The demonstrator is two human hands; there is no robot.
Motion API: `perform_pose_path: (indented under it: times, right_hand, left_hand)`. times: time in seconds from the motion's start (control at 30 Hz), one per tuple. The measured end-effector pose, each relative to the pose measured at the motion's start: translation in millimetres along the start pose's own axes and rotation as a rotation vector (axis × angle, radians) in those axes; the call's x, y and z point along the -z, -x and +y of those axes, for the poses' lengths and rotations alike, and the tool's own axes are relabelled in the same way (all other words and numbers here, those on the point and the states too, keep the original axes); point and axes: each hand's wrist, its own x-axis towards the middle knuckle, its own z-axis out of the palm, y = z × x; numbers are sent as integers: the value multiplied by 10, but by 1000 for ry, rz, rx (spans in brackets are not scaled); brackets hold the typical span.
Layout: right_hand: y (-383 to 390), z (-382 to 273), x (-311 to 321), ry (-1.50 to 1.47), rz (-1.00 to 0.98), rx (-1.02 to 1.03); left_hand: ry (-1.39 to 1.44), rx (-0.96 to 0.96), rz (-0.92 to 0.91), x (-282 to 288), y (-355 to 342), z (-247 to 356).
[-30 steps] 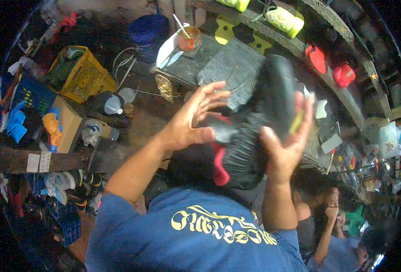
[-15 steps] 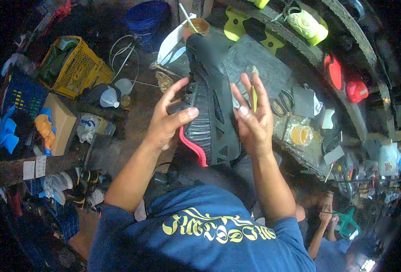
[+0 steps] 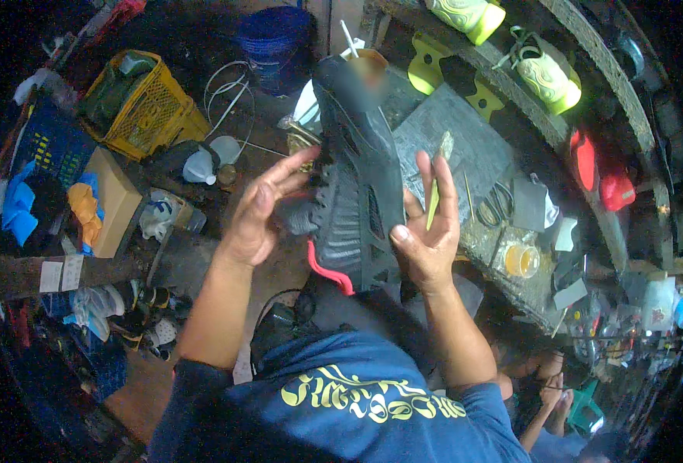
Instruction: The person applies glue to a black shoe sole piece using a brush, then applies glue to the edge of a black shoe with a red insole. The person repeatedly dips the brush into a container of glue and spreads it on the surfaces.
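A black shoe (image 3: 347, 193) with a pink-red edge at its heel stands lengthwise between my hands, toe pointing away and its side turned up. My left hand (image 3: 255, 224) is on its left, fingers stretched toward the laced edge and the thumb lifted off. My right hand (image 3: 432, 251) is at the shoe's right side, thumb tip against the lower edge. Between its raised fingers sits a slim tool with a yellow handle (image 3: 432, 204) and a pale, rough tip like a brush. Whether the left fingertips touch the shoe is hard to tell.
Right of the shoe, the worktop holds a dark slab (image 3: 465, 139), scissors (image 3: 498, 204) and a jar of amber liquid (image 3: 521, 261). A rack (image 3: 596, 69) carries yellow-green shoes (image 3: 546, 77). Left are a yellow crate (image 3: 144, 100) and blue bucket (image 3: 276, 46). Another person's hands (image 3: 556, 397) are lower right.
My left thumb has come off the shoe and that hand has opened and shifted left. The shoe has turned, showing more of its black sidewall. My right thumb has moved down along its edge.
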Motion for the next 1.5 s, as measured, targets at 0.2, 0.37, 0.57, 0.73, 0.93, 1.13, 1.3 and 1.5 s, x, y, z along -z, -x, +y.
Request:
perform_pose_path:
  times: [0.2, 0.37, 0.57, 0.73, 0.93, 1.13, 1.3, 1.5]
  right_hand:
    - [193, 68, 20, -43, -34, -47]
    - [275, 81, 53, 2, -54, 21]
    - [272, -18, 119, 124, 21, -63]
    - [328, 51, 41, 210, 29, -62]
    - [394, 13, 33, 210, 26, -15]
    - [397, -33, -22, 322, 44, -18]
    - [425, 12, -94, 371, 36, -47]
    - [288, 67, 138, 644, -59, -74]
  left_hand:
    - [-143, -110, 21, -123, -170, 137]
    - [-386, -326, 23, -377, -179, 88]
    - [-600, -351, 90, -469, -4, 21]
    - [-659, -319, 95, -433, 88, -14]
    - [-805, -290, 116, -510, 268, -52]
    - [-788, -257, 82, -463, 290, -142]
    - [-761, -95, -31, -275, 276, -335]
    - [-703, -16, -3, -242, 190, -544]
